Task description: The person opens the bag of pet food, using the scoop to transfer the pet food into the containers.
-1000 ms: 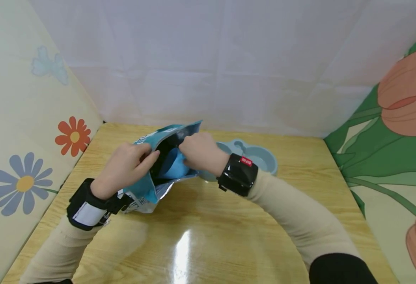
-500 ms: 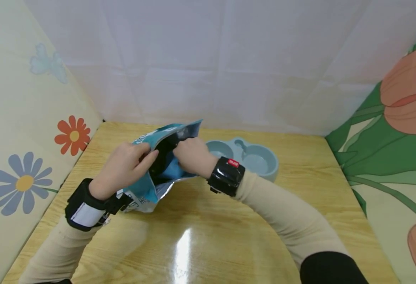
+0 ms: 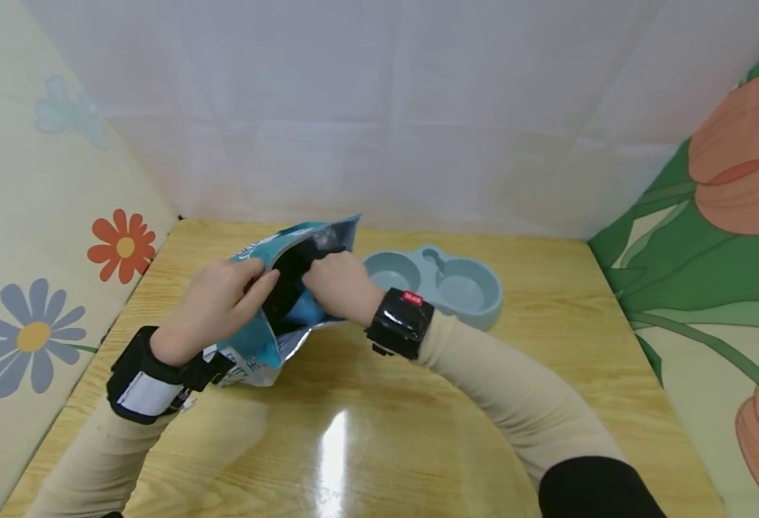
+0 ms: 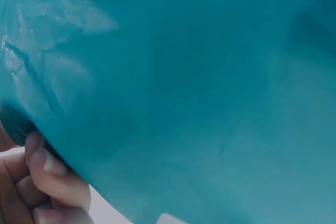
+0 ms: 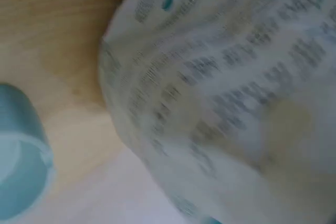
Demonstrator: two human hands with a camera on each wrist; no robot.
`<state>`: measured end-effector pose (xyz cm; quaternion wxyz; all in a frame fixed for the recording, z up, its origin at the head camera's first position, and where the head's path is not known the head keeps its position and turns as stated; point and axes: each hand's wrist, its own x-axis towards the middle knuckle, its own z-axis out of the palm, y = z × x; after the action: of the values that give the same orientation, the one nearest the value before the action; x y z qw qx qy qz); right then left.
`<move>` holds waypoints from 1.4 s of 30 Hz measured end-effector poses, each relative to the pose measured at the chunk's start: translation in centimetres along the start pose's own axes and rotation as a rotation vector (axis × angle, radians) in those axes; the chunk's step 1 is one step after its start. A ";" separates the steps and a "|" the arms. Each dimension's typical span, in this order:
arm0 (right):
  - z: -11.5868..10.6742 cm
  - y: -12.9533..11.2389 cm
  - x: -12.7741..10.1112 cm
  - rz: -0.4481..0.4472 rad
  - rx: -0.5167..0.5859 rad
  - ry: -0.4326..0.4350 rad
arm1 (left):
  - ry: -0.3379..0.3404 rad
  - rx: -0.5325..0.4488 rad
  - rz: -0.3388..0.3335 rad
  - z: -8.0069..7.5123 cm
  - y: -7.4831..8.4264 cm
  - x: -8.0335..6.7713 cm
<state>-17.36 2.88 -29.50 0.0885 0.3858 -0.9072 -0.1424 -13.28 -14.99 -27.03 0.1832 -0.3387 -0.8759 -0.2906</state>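
Observation:
A teal and white foil bag (image 3: 259, 349) stands tilted on the table, its mouth gaping toward the right. My left hand (image 3: 214, 306) pinches the near left edge of the mouth between thumb and fingers. In the left wrist view, curled fingers (image 4: 58, 179) show at the edge of the teal bag wall (image 4: 199, 93). My right hand (image 3: 343, 288) is curled at the bag's mouth, gripping a blue scoop (image 3: 304, 311) whose rounded bowl sits inside the bag. Printed white bag surface (image 5: 184, 93) fills most of the right wrist view.
A pale blue double bowl (image 3: 424, 284) with two round hollows stands behind and right of the right hand; its side (image 5: 26, 114) also shows in the right wrist view. The wooden table (image 3: 418, 432) meets a white back sheet (image 3: 379, 165) and painted side panels.
My right hand has moved left, deeper into the bag's mouth with the blue scoop, uncovering more of the double bowl. My left hand keeps its hold on the bag.

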 end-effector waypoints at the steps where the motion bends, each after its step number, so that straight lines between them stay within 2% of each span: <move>1: 0.3 -0.1 0.0 0.001 0.011 -0.005 | 0.001 0.006 -0.001 0.0 0.0 0.0; 7: 1.5 -0.6 0.1 0.036 0.046 0.013 | 0.002 0.012 0.015 0.0 0.0 0.0; 11: 1.6 -0.7 0.4 0.042 0.070 0.039 | 0.011 0.002 0.015 -0.1 -0.2 0.0; 19: 1.5 -1.2 0.9 0.038 0.106 0.033 | 0.011 0.029 -0.013 -0.5 -0.6 -0.3; 30: 2.3 -1.0 0.8 0.050 0.111 0.014 | -0.052 0.034 -0.054 -0.1 -0.4 -0.1; 36: 1.6 -0.4 0.2 0.066 0.126 0.027 | -0.048 0.004 -0.053 0.0 -0.4 0.0; 42: 0.8 0.1 -0.6 0.114 0.197 0.017 | -0.038 -0.005 -0.048 0.1 -0.6 0.0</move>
<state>-17.22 3.51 -30.28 0.0660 0.3416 -0.9365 -0.0438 -13.70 -15.30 -27.36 0.1589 -0.3234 -0.8864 -0.2907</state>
